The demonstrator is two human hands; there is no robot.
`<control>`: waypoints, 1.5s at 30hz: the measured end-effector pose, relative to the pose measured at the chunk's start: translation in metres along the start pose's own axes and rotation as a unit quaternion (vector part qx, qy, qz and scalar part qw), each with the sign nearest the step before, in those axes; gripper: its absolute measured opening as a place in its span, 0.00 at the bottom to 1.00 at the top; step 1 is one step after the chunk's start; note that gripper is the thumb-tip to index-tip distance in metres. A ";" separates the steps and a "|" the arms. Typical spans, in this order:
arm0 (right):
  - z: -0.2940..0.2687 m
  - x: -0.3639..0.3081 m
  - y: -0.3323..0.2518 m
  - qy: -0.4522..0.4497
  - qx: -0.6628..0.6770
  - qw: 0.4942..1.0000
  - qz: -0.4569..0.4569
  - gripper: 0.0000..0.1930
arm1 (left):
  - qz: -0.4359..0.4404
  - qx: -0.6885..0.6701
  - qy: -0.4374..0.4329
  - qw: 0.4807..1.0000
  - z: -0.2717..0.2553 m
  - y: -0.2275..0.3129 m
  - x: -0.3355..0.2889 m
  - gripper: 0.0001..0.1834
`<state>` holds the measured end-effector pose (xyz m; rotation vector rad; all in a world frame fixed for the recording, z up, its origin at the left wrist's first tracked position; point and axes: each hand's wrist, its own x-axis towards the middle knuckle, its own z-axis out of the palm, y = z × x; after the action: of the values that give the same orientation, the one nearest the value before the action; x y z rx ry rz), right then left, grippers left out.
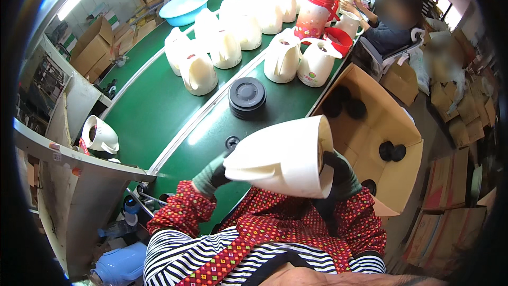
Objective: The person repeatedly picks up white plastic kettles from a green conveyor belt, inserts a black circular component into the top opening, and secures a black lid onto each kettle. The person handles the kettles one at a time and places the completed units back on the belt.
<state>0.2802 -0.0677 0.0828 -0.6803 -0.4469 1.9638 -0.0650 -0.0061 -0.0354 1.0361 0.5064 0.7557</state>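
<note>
A white thermos jug body [280, 153] lies on its side in the air in front of me, its wide open end toward the right. My left hand [212, 173], in a dark glove with a green cuff, grips the narrow spout end. At the open end is my right hand [341, 172], gloved the same way and closed at the rim; the jug hides some of its fingers. Beyond the jug, a stack of round black plastic bases [247, 95] stands on the green bench [185, 145]. A small black ring-shaped part [231, 143] lies near my left hand.
Several white jugs [198, 71] and a red flowered thermos [317, 10] stand farther along the bench. At right, a cardboard box [394, 127] holds several black round parts. A blue basin [184, 8] sits far left; a person [394, 37] sits at the far right.
</note>
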 end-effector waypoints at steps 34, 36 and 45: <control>-0.025 0.312 0.034 0.140 -0.794 0.552 -0.214 0.49 | 0.020 0.022 0.281 0.959 -0.027 0.031 -0.056 0.35; 0.004 0.259 0.024 0.054 -0.718 0.639 -0.271 0.49 | 0.019 0.026 0.292 0.956 -0.020 0.027 -0.065 0.35; 0.007 0.067 0.018 0.000 -0.622 0.719 -0.311 0.53 | -0.046 -0.072 0.118 0.989 0.038 0.016 -0.005 0.35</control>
<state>0.2392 -0.0166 0.0597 -1.1139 -1.8015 0.7862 -0.0467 -0.0274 -0.0046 0.7886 0.6868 0.8253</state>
